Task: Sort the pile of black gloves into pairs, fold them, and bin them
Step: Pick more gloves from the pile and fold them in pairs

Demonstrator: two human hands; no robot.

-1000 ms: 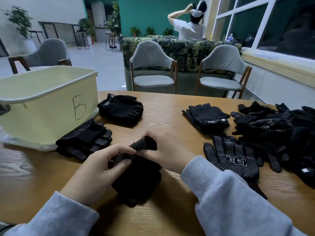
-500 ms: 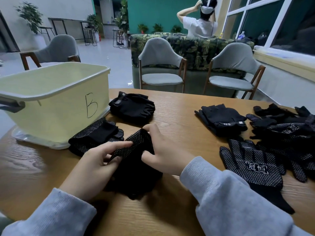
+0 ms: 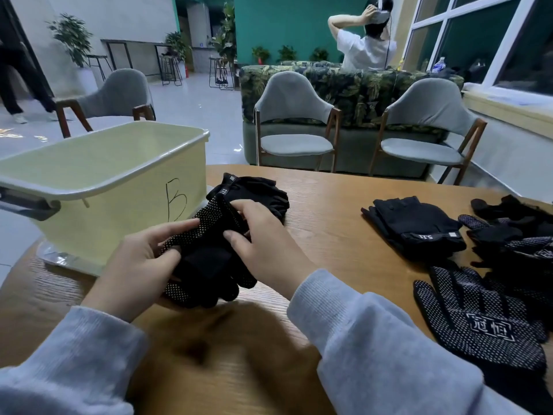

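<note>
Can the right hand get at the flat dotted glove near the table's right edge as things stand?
Probably not yet: the right hand and the left hand both grip the folded dotted gloves. The path to the flat dotted glove itself looks open across bare table.

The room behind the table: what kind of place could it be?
Probably a lounge or café-like common area, not a home. Grey chairs face the wooden table, a leaf-patterned sofa stands behind them, and bar stools line a counter farther back. Potted plants and large windows fit that too.
</note>
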